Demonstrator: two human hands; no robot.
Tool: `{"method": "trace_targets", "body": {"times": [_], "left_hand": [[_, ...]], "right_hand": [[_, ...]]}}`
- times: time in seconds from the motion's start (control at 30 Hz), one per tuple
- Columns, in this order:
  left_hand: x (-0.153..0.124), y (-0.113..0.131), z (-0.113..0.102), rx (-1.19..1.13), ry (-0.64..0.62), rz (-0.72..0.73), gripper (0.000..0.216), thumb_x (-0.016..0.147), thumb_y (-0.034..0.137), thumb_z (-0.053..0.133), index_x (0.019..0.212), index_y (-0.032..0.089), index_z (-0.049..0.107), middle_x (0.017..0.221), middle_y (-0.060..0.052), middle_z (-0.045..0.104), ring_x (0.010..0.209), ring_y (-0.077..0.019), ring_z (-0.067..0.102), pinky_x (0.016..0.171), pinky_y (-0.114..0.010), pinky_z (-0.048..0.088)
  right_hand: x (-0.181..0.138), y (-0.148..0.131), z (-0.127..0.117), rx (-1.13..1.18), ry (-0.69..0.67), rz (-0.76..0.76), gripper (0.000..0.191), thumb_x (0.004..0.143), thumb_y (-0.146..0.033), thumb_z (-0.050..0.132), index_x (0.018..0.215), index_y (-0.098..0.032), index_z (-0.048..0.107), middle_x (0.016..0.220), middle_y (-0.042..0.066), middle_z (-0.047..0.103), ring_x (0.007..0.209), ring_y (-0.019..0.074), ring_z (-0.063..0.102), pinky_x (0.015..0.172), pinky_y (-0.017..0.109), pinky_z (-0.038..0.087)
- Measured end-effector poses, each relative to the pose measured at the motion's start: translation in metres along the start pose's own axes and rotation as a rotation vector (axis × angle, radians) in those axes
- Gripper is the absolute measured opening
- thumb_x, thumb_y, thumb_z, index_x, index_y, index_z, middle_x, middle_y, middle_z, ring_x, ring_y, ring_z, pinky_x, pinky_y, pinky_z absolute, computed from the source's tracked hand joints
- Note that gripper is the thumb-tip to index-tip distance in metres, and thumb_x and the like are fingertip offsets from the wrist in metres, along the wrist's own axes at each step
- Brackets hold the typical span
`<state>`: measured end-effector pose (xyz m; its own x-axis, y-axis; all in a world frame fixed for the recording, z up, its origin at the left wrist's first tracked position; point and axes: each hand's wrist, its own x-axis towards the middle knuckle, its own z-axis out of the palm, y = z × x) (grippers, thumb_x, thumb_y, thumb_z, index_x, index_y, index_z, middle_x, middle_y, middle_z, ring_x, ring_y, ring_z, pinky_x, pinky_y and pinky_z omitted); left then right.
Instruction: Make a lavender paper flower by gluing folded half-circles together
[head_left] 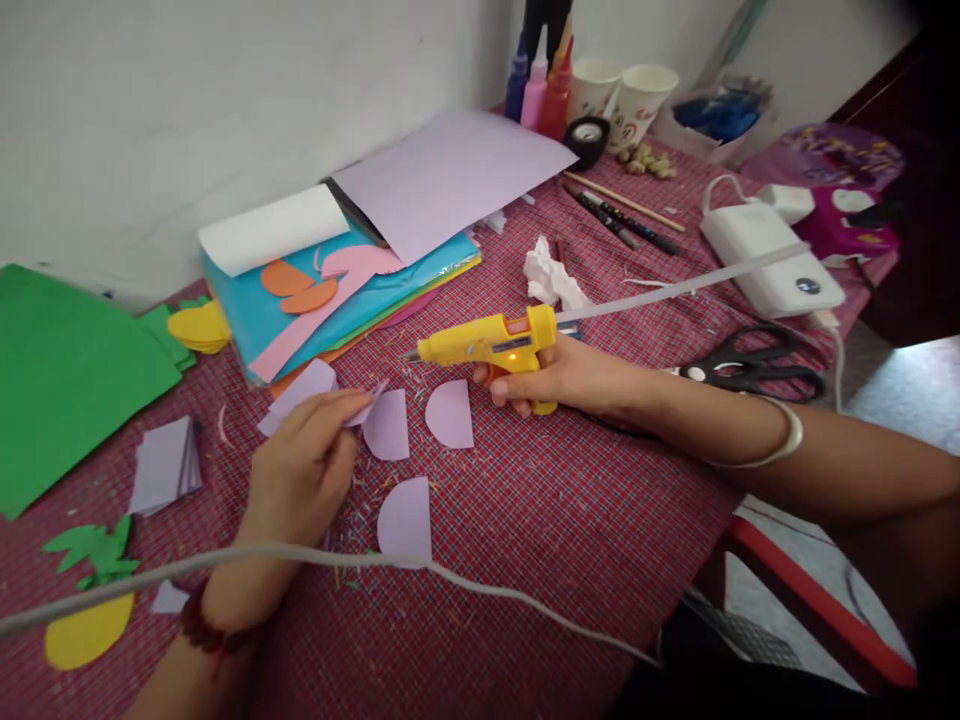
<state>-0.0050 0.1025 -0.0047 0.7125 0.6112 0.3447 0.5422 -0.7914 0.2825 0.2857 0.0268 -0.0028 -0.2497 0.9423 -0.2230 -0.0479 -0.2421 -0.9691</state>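
Note:
My right hand (559, 378) grips a yellow glue gun (487, 345) whose nozzle points left, its orange light glowing. My left hand (300, 475) pinches a lilac paper piece (366, 408) just below and left of the nozzle. Three lilac half circles lie on the red checked cloth (570, 520): one (386, 427) touching the pinched piece, one (451, 414) under the gun, one (405, 518) nearer me. A white cord (480, 590) from the gun crosses in front of my left wrist.
A stack of coloured paper sheets (352, 290) lies behind the gun, green sheets (67, 370) at left. Black scissors (757, 365), a white power bank (772, 255), pencils (622, 215), paper cups (626, 95) and glue bottles (536, 90) sit at the right and back. A small lilac paper stack (163, 465) is left.

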Motion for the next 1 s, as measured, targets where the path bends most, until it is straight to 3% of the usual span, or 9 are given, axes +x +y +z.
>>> {"method": "trace_targets", "body": {"times": [0.1, 0.2, 0.27, 0.37, 0.43, 0.6, 0.9, 1.0], "left_hand": [[-0.004, -0.003, -0.004, 0.203, 0.104, 0.067, 0.039, 0.088, 0.014, 0.051, 0.124, 0.021, 0.062, 0.124, -0.008, 0.067, 0.116, -0.0263, 0.062, 0.103, -0.046, 0.048], [-0.002, 0.007, -0.006, 0.342, 0.07, 0.108, 0.04, 0.086, 0.012, 0.05, 0.123, 0.021, 0.061, 0.127, -0.013, 0.065, 0.123, -0.0332, 0.057, 0.11, -0.061, 0.037], [0.001, 0.022, -0.004, 0.272, -0.006, 0.158, 0.039, 0.087, 0.011, 0.045, 0.123, 0.021, 0.06, 0.129, -0.015, 0.064, 0.125, -0.0336, 0.055, 0.11, -0.064, 0.033], [0.002, 0.048, 0.006, 0.082, -0.149, 0.308, 0.036, 0.091, 0.017, 0.046, 0.124, 0.022, 0.058, 0.131, -0.011, 0.063, 0.124, -0.0292, 0.056, 0.108, -0.057, 0.037], [0.002, 0.059, 0.019, 0.082, -0.172, 0.377, 0.033, 0.091, 0.023, 0.052, 0.123, 0.02, 0.059, 0.129, -0.011, 0.064, 0.119, -0.03, 0.058, 0.106, -0.055, 0.039], [0.009, 0.054, 0.046, 0.139, -0.026, 0.273, 0.038, 0.09, 0.026, 0.058, 0.124, 0.008, 0.059, 0.122, -0.02, 0.066, 0.104, -0.0326, 0.062, 0.087, -0.048, 0.051], [0.015, 0.038, 0.04, -0.123, 0.09, 0.119, 0.011, 0.091, 0.016, 0.056, 0.097, 0.016, 0.066, 0.096, -0.009, 0.072, 0.092, -0.0203, 0.066, 0.088, -0.037, 0.053], [0.013, 0.038, 0.039, -0.135, 0.019, 0.205, 0.016, 0.092, 0.02, 0.057, 0.103, 0.017, 0.067, 0.105, -0.01, 0.07, 0.101, -0.0221, 0.064, 0.094, -0.042, 0.051]], "right_hand": [[-0.001, 0.0, -0.006, 0.009, 0.014, -0.017, 0.025, 0.081, -0.029, 0.069, 0.097, -0.015, 0.057, 0.076, -0.003, 0.057, 0.055, 0.0041, 0.051, 0.047, 0.016, 0.042], [-0.001, -0.003, -0.014, -0.054, -0.017, -0.053, 0.024, 0.081, -0.026, 0.069, 0.096, -0.014, 0.056, 0.078, -0.003, 0.057, 0.057, 0.0044, 0.051, 0.049, 0.016, 0.044], [-0.001, -0.004, -0.018, -0.103, -0.037, -0.088, 0.023, 0.081, -0.026, 0.068, 0.096, -0.014, 0.056, 0.08, -0.002, 0.057, 0.06, 0.0051, 0.052, 0.05, 0.016, 0.046], [0.0, -0.004, -0.021, -0.144, -0.046, -0.115, 0.021, 0.083, -0.024, 0.066, 0.097, -0.013, 0.055, 0.084, -0.002, 0.057, 0.061, 0.0048, 0.052, 0.05, 0.015, 0.047], [0.001, -0.002, -0.021, -0.168, -0.052, -0.116, 0.02, 0.084, -0.023, 0.064, 0.098, -0.013, 0.054, 0.083, -0.002, 0.057, 0.059, 0.0038, 0.05, 0.05, 0.015, 0.046], [0.005, 0.005, -0.018, -0.211, -0.049, -0.152, 0.016, 0.085, -0.02, 0.063, 0.095, -0.014, 0.053, 0.076, -0.003, 0.053, 0.054, 0.0042, 0.047, 0.046, 0.016, 0.045], [0.008, 0.009, -0.02, -0.249, -0.056, -0.15, 0.014, 0.087, -0.019, 0.062, 0.097, -0.013, 0.054, 0.074, -0.004, 0.053, 0.053, 0.0039, 0.049, 0.045, 0.014, 0.044], [0.008, 0.009, -0.019, -0.262, -0.046, -0.143, 0.015, 0.087, -0.018, 0.062, 0.098, -0.013, 0.054, 0.075, -0.004, 0.054, 0.052, 0.0044, 0.049, 0.044, 0.015, 0.043]]}}
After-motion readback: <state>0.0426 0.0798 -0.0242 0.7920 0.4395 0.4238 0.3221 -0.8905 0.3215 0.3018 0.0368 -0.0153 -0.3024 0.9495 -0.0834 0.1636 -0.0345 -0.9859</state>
